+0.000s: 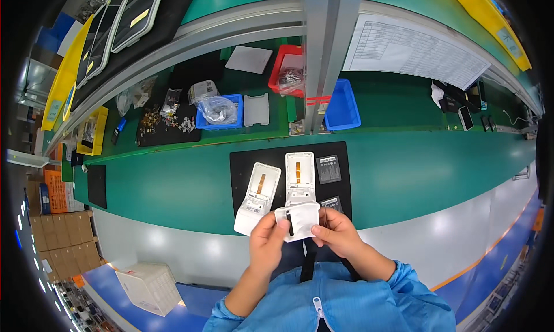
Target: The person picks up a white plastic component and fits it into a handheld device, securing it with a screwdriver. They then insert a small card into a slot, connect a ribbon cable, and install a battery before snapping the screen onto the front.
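Observation:
Between my two hands, above the near edge of the black mat, is a white plastic cover with a dark elongated strip or slot near its left side. My left hand pinches its left edge; my right hand grips the right edge. Just beyond, a white handheld device lies with its open back up, showing an orange ribbon strip. A second such device lies tilted to its left. Dark flat batteries rest at the mat's right: one farther off, another partly hidden near my right hand.
A metal post rises behind the mat. Along the back shelf stand a blue bin, a red bin and a blue tray with plastic bags. Small loose parts lie farther left. A white box sits on the floor.

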`<move>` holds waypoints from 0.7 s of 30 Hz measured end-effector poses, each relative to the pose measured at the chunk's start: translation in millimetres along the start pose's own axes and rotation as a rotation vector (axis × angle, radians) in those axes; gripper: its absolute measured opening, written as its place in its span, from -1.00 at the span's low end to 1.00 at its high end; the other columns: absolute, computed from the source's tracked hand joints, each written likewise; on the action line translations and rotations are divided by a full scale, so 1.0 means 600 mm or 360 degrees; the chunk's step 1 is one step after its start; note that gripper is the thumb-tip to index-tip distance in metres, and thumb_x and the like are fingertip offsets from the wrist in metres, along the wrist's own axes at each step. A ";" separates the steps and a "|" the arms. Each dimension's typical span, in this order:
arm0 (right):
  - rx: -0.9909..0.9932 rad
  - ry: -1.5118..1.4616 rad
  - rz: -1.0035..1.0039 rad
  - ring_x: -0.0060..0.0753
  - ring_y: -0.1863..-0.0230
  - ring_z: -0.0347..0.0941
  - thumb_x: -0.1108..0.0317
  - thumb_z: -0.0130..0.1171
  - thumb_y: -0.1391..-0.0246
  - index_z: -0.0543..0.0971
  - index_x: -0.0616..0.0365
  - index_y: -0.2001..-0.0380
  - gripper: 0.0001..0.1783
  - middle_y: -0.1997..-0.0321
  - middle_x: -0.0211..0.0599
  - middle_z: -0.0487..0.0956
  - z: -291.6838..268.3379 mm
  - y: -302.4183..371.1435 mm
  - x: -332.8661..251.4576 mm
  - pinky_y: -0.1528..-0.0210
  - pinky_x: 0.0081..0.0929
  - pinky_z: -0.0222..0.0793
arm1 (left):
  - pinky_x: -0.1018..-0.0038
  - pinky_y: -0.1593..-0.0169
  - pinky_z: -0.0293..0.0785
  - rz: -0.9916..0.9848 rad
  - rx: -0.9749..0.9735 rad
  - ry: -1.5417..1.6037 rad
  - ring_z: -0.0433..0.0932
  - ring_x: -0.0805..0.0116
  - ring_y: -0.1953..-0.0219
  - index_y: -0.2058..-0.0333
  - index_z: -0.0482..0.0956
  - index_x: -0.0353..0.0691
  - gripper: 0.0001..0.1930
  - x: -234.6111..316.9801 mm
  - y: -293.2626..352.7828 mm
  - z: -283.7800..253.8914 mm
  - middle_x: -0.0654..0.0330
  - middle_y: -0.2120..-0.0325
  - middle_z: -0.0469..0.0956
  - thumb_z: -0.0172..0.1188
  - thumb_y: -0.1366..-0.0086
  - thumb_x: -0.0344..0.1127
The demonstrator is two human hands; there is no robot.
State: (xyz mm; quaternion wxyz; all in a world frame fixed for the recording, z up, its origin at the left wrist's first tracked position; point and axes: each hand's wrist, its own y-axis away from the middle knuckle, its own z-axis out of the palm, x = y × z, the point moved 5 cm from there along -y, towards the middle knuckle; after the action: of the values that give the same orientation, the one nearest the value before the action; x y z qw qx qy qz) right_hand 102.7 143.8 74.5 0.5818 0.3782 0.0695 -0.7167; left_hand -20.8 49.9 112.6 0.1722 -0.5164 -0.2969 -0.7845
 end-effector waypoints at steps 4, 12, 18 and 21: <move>0.0409 0.0423 -0.0231 -0.73 0.44 0.32 0.42 0.15 -0.17 0.49 0.22 0.14 -0.80 0.32 -0.43 0.55 -0.019 0.001 -0.023 0.40 -0.72 0.26 | 0.59 0.13 0.38 0.0248 0.0101 -0.0394 0.43 0.59 0.30 0.10 0.49 -0.34 -0.78 0.006 -0.043 -0.044 0.28 0.35 0.53 -0.05 -0.44 -0.34; 0.0923 0.1517 -0.0271 -0.34 0.45 0.49 0.38 0.19 -0.09 0.45 0.24 0.08 -0.67 0.44 -0.20 0.53 -0.067 0.032 0.068 0.37 -0.47 0.40 | 0.33 0.49 0.45 0.0824 -0.0586 -0.1963 0.54 0.07 0.55 0.30 0.53 -0.22 -0.88 0.006 -0.143 -0.045 0.06 0.58 0.54 0.22 -0.20 -0.37; 0.1052 0.1481 -0.0309 -0.38 0.49 0.48 0.39 0.22 -0.09 0.23 0.26 -0.15 -0.40 0.43 -0.20 0.52 -0.066 0.023 0.135 0.42 -0.49 0.39 | 0.35 0.61 0.34 0.1098 -0.1062 -0.2166 0.48 0.27 0.67 0.34 0.50 -0.13 -0.84 -0.045 -0.186 -0.024 0.26 0.68 0.44 0.27 -0.13 -0.29; 0.1128 0.1305 -0.0452 -0.39 0.48 0.51 0.48 0.22 -0.07 0.21 0.28 -0.18 -0.37 0.43 -0.21 0.51 -0.066 0.013 0.158 0.41 -0.53 0.40 | 0.36 0.59 0.35 0.1086 -0.1213 -0.2110 0.49 0.24 0.66 0.38 0.50 -0.17 -0.83 -0.058 -0.194 -0.032 0.24 0.67 0.47 0.32 -0.09 -0.33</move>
State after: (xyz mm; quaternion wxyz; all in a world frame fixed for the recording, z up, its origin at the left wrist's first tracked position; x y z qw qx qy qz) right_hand 124.4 88.6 -10.0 0.2422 0.7853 0.0952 -0.5618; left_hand -86.9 125.2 41.6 0.0037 -0.9552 0.1216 -0.2697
